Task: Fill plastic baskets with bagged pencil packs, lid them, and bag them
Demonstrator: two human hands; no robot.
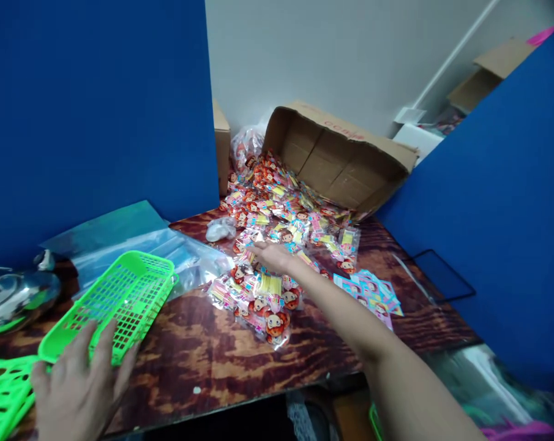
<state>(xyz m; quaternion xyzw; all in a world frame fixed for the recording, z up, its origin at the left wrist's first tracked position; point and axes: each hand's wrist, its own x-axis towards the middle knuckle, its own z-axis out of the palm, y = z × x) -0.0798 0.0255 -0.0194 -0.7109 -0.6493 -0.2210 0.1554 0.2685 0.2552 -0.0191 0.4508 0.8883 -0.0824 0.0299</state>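
My left hand (77, 383) is open with its fingers spread, at the near end of a bright green plastic mesh basket (136, 300). Whether the fingertips touch the basket, I cannot tell. Stretched out to the middle of the table, my right hand (272, 256) lies palm down over a pile of small clear packets (267, 303) with red-haired cartoon figures and yellow and pink sticks inside. Its fingers look straight and hold nothing I can see. The pile spreads from a cardboard box (341, 165) tipped on its side at the back.
Clear plastic bags (189, 248) lie behind the basket. Printed cards (373, 291) are to the right of the packets. A shiny metal lidded vessel (17, 297) and another green basket (3, 395) stand at the left. Blue panels (93, 110) flank the brown table (203, 361).
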